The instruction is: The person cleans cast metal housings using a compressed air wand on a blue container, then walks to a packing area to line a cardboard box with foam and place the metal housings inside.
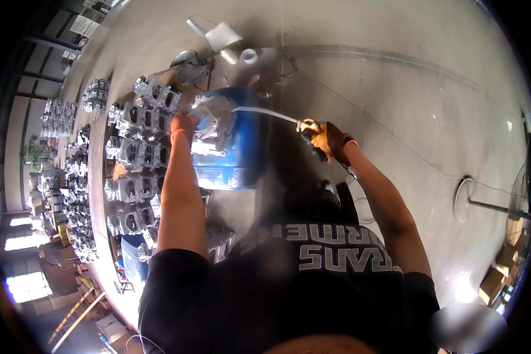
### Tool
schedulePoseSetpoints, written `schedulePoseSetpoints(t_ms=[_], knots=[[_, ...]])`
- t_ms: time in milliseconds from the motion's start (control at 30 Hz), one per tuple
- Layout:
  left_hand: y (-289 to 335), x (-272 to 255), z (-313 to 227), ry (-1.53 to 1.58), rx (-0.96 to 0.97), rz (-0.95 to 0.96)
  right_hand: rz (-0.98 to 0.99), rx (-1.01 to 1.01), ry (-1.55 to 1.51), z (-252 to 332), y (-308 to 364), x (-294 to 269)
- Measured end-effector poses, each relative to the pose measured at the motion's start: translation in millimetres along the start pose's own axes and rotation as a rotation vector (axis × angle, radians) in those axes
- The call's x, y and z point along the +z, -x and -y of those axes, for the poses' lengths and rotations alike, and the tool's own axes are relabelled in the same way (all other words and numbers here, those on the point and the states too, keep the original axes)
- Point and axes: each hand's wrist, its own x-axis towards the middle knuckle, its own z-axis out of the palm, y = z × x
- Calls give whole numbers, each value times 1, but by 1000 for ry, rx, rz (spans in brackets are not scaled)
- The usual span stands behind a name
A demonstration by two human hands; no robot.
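Just right of the left hand (pixel 184 125), which grips a metal casting (pixel 218 117), stands a blue drum (pixel 249 144) — inside hidden; the right hand (pixel 326 140) clasps a tool (pixel 307 126).

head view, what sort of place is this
Probably a metal-parts workshop or factory: rows of silvery castings stand at left, another casting lies over a blue drum, and the gloved right hand holds a tool.

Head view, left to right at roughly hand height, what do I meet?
Green plant → nearest casting rows → left hand → single metal casting → pale curved strip → right hand → round stand base.
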Motion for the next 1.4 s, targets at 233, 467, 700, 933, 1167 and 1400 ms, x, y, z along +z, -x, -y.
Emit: schedulePoseSetpoints(t_ms=[233, 467, 700, 933, 1167, 1400], knots=[[14, 10, 88, -307, -37, 236, 43, -5, -138, 21, 12, 12], [68, -2, 28, 424, -127, 56, 10, -265, -118, 12, 1, 21], [-23, 35, 148, 162, 403, 137, 124, -167, -195, 39, 14, 36], [-45, 42, 178, 297, 372, 128, 234, -30, -246, 64, 29, 30], [-33, 46, 153, 309, 418, 182, 56, -382, -309, 26, 4, 61], [-15, 30, 132, 403, 371, 255, 72, -317, -187, 17, -5, 58]])
